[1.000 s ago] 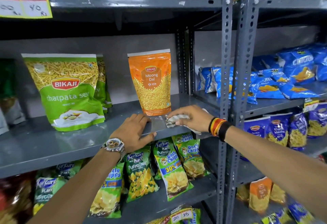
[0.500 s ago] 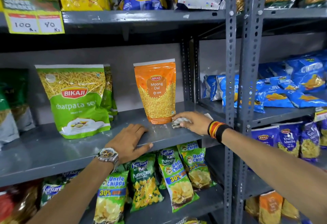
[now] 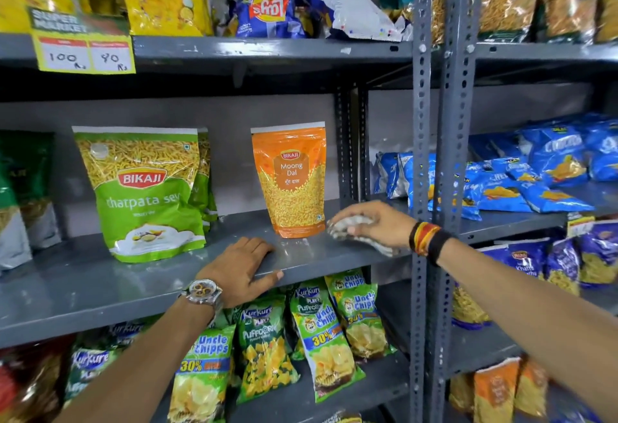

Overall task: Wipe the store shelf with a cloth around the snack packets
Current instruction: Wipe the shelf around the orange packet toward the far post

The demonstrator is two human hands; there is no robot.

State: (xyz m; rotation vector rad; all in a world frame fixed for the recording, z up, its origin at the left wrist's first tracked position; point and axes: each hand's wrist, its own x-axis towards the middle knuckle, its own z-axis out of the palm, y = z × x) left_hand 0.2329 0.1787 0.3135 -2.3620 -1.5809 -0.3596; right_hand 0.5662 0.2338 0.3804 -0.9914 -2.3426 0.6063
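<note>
Right hand (image 3: 371,222) clenched on cloth (image 3: 351,227), pressed to shelf (image 3: 100,289) just right of orange Moong Dal packet (image 3: 290,181). Left hand (image 3: 239,270) spread flat on shelf edge, below-left of packet, gripping nothing. Advice: wipe along packet base without nudging it; brace steady.

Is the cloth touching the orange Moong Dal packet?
Cannot tell. In the head view the cloth, bunched in the right hand, sits right beside the orange Moong Dal packet, but blur hides any contact or gap.
</note>
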